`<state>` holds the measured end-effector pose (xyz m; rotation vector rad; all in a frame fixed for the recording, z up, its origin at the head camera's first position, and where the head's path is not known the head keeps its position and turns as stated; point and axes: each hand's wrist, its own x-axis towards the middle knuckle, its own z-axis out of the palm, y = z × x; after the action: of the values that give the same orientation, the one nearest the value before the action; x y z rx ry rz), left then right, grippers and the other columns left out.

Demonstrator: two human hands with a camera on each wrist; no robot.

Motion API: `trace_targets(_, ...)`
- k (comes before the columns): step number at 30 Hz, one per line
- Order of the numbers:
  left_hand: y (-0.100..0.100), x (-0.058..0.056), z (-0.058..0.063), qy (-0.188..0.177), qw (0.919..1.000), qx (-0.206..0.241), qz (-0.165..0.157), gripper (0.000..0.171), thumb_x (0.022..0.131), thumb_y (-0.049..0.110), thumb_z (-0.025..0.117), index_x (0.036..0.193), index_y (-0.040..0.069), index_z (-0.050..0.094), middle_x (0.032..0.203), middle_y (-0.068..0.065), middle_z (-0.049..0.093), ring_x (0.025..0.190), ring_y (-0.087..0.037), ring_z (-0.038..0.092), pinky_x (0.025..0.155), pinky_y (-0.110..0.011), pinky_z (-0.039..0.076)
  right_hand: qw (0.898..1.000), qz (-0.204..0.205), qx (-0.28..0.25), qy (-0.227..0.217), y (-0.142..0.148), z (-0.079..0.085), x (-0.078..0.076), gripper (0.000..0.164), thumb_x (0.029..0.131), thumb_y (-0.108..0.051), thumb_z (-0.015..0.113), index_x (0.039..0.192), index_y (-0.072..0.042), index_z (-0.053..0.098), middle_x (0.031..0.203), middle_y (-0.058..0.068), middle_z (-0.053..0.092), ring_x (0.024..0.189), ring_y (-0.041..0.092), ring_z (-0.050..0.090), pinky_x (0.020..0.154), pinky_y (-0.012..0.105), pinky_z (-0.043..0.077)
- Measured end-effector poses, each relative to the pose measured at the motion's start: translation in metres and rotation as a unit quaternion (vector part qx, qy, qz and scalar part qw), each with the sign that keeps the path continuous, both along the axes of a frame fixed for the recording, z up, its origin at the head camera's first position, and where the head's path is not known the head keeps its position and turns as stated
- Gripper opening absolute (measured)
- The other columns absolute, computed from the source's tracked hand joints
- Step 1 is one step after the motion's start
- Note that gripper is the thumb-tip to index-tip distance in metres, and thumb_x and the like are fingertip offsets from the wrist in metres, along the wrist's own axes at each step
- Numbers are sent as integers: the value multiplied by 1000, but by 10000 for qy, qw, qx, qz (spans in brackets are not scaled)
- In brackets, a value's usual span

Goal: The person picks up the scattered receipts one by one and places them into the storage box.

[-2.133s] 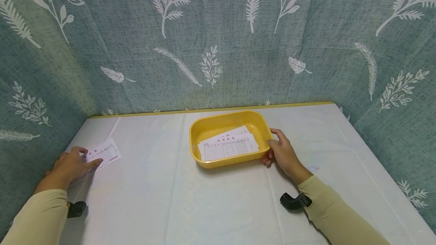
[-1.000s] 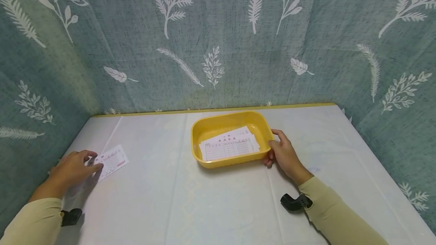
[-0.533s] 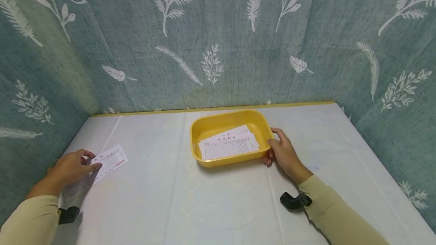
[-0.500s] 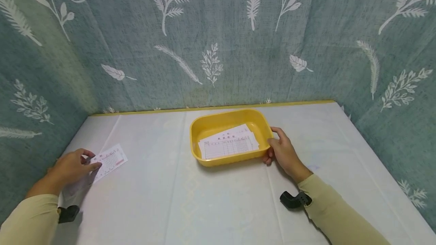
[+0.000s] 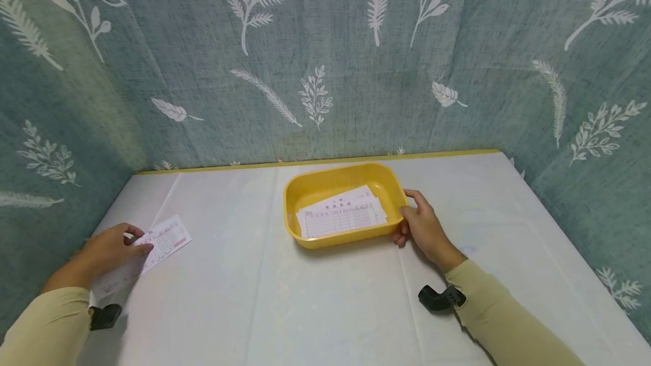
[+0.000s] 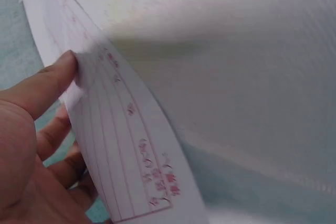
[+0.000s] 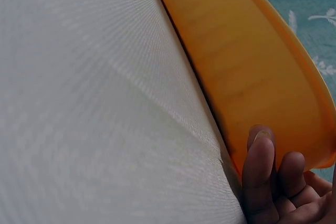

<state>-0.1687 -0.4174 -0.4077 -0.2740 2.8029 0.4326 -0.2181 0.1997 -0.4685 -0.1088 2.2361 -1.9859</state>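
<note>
At the left of the head view, my left hand [image 5: 105,252] pinches a white receipt slip [image 5: 166,240] with pink printing. The slip bends in the left wrist view, with my thumb on its printed face and the other fingers behind it. Right of centre stands a yellow plastic tray [image 5: 325,185]. Several similar receipt slips [image 5: 346,222] lie overlapping inside it. My right hand [image 5: 423,229] grips the tray's right end, thumb at the rim. Its other fingers [image 7: 260,166] curl against the outer wall in the right wrist view.
A white cloth [image 5: 315,304] covers the table. Behind the table and along both sides hangs a green leaf-patterned curtain [image 5: 213,100]; a yellow strip [image 5: 229,167] marks the back edge. Each wrist wears a black camera mount [image 5: 441,300].
My left hand has shifted slightly toward me, and the receipt slip has moved right and nearer, turning a little. My right hand and the tray stay in place.
</note>
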Motion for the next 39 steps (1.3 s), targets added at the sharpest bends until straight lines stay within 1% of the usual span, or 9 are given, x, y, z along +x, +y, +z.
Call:
trace_targets(4, 2, -1, 0, -31, 10000, 36, -29, 65, 90, 44, 71, 119, -11, 50, 110, -39, 55, 89, -41, 58, 69, -44, 47, 10000, -10, 14, -69, 0, 0, 1, 46, 102, -13, 38, 147, -10, 32, 57, 5, 49, 48, 22, 61, 51, 35, 56)
trace_targets(9, 2, 0, 0, 68, 9999, 95, 123, 59, 89, 35, 74, 117, -11, 49, 110, -38, 54, 89, -40, 57, 69, -44, 47, 10000, 29, 39, 6, -1, 0, 0, 46, 102, -13, 39, 147, -10, 32, 58, 5, 50, 49, 22, 62, 52, 35, 56)
trace_targets(16, 6, 5, -1, 76, 9989, 300, 342, 61, 88, 33, 75, 123, -6, 43, 124, -42, 45, 98, -48, 52, 75, -53, 45, 10000, 34, 34, -66, -1, 0, 0, 47, 102, -13, 38, 148, -9, 31, 57, 4, 50, 48, 21, 61, 51, 35, 56)
trace_targets(20, 10, 7, -3, 135, 9984, 280, 467, 57, 90, 27, 72, 127, -3, 40, 128, -41, 43, 98, -47, 52, 75, -55, 45, 10000, -2, -11, -6, -2, 0, 0, 45, 101, -14, 39, 146, -10, 33, 57, 5, 50, 48, 21, 61, 50, 35, 55)
trace_targets(25, 16, 10, -5, 321, 9993, 31, 198, 41, 94, 6, 57, 129, -5, 39, 125, -42, 46, 96, -46, 55, 73, -55, 47, 9999, -4, 38, -108, -1, -2, 1, 46, 102, -13, 38, 147, -9, 31, 57, 4, 49, 48, 21, 61, 51, 35, 56)
trace_targets(28, 20, 12, -5, 465, 9988, -90, 102, 38, 92, -2, 50, 129, -6, 39, 126, -44, 45, 98, -49, 54, 75, -58, 47, 10000, 4, 34, -55, 0, -1, 1, 46, 102, -13, 38, 148, -9, 32, 57, 4, 49, 48, 21, 61, 52, 35, 56)
trace_targets(32, 25, 13, -6, 680, 9976, -102, 58, 35, 92, -1, 50, 126, -4, 43, 122, -41, 51, 94, -45, 55, 72, -53, 46, 10000, -17, 13, -13, -1, 1, 0, 45, 102, -14, 38, 147, -10, 33, 57, 4, 50, 48, 21, 60, 52, 34, 56)
trace_targets(35, 30, 14, -8, 997, 9946, -240, -151, 29, 93, 2, 50, 121, -1, 48, 116, -36, 59, 90, -41, 59, 69, -50, 44, 10000, -9, 35, -92, -1, 1, 1, 45, 102, -13, 38, 147, -10, 32, 57, 4, 50, 48, 21, 60, 52, 34, 56)
trace_targets(39, 43, 13, -8, 1424, 9887, -347, -300, 24, 95, 6, 50, 119, 2, 52, 117, -33, 63, 96, -45, 62, 73, -56, 38, 10000, -10, 46, -33, -1, 1, 0, 44, 102, -13, 38, 146, -9, 33, 57, 4, 49, 48, 21, 60, 52, 35, 56)
